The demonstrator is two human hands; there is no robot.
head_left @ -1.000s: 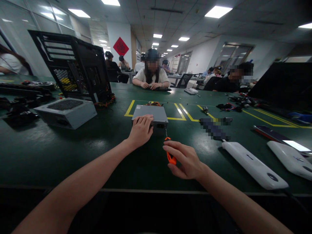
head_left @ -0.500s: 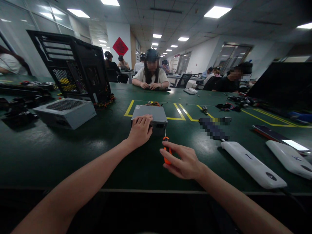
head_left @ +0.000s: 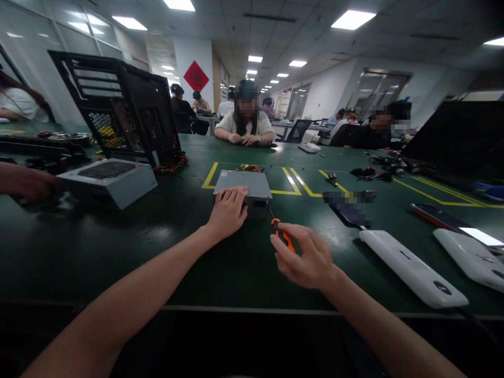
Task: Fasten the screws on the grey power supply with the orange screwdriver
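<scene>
A grey computer power supply (head_left: 255,185) sits on the green table in front of me. My left hand (head_left: 229,210) grips its near left side, the fingers laid over the top and the thumb end down by the front face. In my right hand (head_left: 305,254) is an orange and black screwdriver (head_left: 284,236), held between thumb and fingertips. Its thin shaft slants up and left, and the tip comes close to the unit's lower right front corner; I cannot tell whether they touch. Coloured cables (head_left: 249,168) show behind the power supply.
A second power supply (head_left: 106,181) and a black computer case (head_left: 134,115) stand at the left, with another person's hand (head_left: 29,182) beside them. White power banks (head_left: 413,268) and a phone (head_left: 452,218) lie at the right. A person (head_left: 244,121) sits opposite.
My right hand has shifted slightly right and the screwdriver now leans left, where it stood nearly upright. Another person's hand has come in at the left edge. My left hand stays put.
</scene>
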